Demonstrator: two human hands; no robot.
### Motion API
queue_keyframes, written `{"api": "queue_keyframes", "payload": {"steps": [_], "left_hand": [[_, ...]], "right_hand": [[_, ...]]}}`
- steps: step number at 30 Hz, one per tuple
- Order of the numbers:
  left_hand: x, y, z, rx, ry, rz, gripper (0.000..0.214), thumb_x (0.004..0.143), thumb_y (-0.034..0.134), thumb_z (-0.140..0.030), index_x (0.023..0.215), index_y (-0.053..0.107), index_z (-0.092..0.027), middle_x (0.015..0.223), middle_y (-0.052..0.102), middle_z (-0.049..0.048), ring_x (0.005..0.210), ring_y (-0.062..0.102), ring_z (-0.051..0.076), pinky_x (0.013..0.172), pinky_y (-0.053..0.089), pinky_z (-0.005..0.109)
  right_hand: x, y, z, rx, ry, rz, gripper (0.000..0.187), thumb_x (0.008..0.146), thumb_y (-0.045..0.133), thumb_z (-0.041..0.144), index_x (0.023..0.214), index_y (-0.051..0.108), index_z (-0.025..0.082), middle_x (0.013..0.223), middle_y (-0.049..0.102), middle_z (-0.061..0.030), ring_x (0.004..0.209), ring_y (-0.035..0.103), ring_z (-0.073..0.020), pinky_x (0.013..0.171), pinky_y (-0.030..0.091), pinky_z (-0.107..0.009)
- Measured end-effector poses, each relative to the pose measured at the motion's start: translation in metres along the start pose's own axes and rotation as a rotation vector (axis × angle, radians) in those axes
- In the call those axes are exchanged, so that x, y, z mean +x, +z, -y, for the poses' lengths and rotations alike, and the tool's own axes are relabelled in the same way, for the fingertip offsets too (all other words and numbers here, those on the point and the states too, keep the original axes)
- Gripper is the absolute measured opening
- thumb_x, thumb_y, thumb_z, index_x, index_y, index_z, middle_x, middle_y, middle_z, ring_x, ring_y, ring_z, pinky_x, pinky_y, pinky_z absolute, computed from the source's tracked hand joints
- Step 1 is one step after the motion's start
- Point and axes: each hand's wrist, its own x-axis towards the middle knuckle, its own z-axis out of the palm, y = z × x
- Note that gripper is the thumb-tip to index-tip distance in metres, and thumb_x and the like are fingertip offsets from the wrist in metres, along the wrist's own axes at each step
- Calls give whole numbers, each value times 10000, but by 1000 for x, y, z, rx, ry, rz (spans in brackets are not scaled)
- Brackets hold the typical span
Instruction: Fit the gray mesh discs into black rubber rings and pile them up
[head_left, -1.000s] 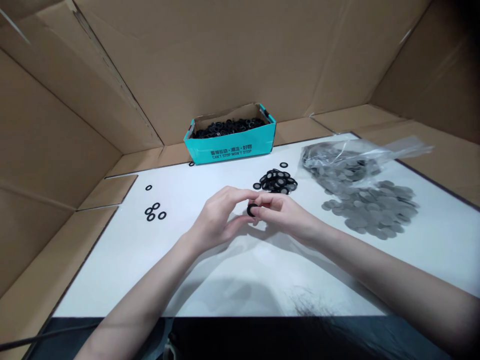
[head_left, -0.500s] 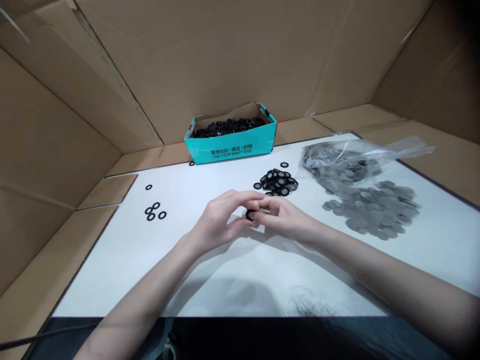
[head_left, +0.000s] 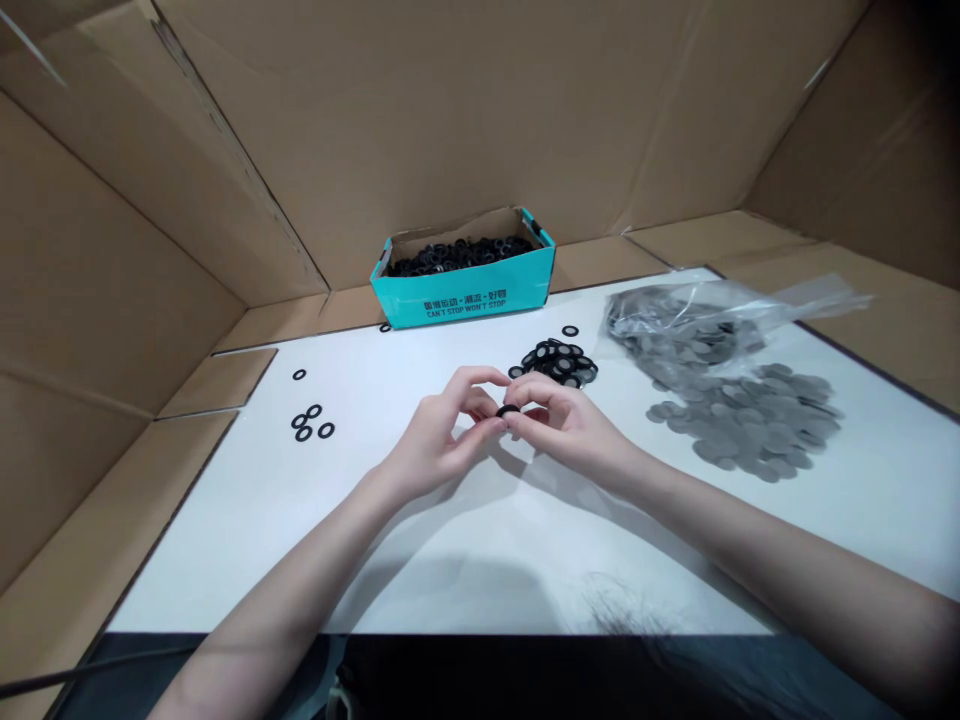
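Note:
Between the fingertips of both hands a black ring point(head_left: 508, 410) is held above the white tabletop point(head_left: 465, 530). My left hand point(head_left: 454, 430) pinches its left side with thumb and fingers. On the opposite side my right hand point(head_left: 566, 420) grips it the same way. Whether a grey disc sits in this ring cannot be made out. Just beyond the hands lies a pile of black rings with grey discs in them point(head_left: 559, 360), partly hidden by my right hand. Loose grey mesh-like discs point(head_left: 757, 420) are heaped to the right.
A turquoise box point(head_left: 465, 300) full of black rings stands at the back. Several loose black rings point(head_left: 304, 433) lie on the left. A clear plastic bag point(head_left: 690, 320) of grey discs rests at the back right. Cardboard walls point(head_left: 480, 110) enclose the table.
The fingers of both hands have shifted around the black ring; it now lies flatter and more exposed between the fingertips. The hands have risen slightly in the view.

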Motion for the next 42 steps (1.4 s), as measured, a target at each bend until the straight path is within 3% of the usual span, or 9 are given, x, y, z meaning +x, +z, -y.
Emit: {"api": "queue_keyframes", "payload": {"steps": [8, 18, 27, 34, 42], "left_hand": [[2, 0, 2, -46, -21, -6, 282, 894, 592, -168, 1135, 456, -222, 791, 615, -21, 704, 628, 119, 656, 486, 226], [-1, 0, 6, -30, -117, 24, 234, 932, 534, -169, 1141, 447, -227, 800, 648, -10, 760, 664, 134, 710, 500, 250], [-3, 0, 8, 80, -13, -101, 296, 886, 583, -122, 1149, 489, -219, 877, 635, 6, 804, 650, 124, 747, 506, 242], [-2, 8, 7, -22, -22, -143, 256, 870, 602, -129, 1094, 512, -211, 903, 602, 14, 805, 625, 123, 763, 522, 262], [-2, 11, 6, -112, -85, -132, 279, 858, 599, -111, 1088, 483, -219, 861, 587, -2, 778, 602, 113, 726, 505, 246]], "right_hand": [[-1, 0, -3, -1, -82, -34, 167, 851, 631, 337, 759, 569, 212, 947, 553, -55, 917, 567, -184, 743, 498, -295], [1, -1, -11, -117, -196, -38, 167, 877, 631, 342, 783, 599, 207, 914, 596, -60, 853, 590, -181, 693, 490, -305], [2, -6, -7, -273, -339, -96, 63, 891, 609, 225, 831, 611, 205, 849, 613, -36, 798, 579, -159, 668, 460, -290], [1, -5, -8, -347, -449, -105, 77, 890, 608, 179, 816, 607, 197, 868, 606, -40, 828, 598, -167, 735, 472, -311], [-1, -5, -8, -335, -398, -41, 135, 906, 583, 166, 775, 566, 194, 897, 578, -44, 860, 589, -167, 771, 477, -317]]}}
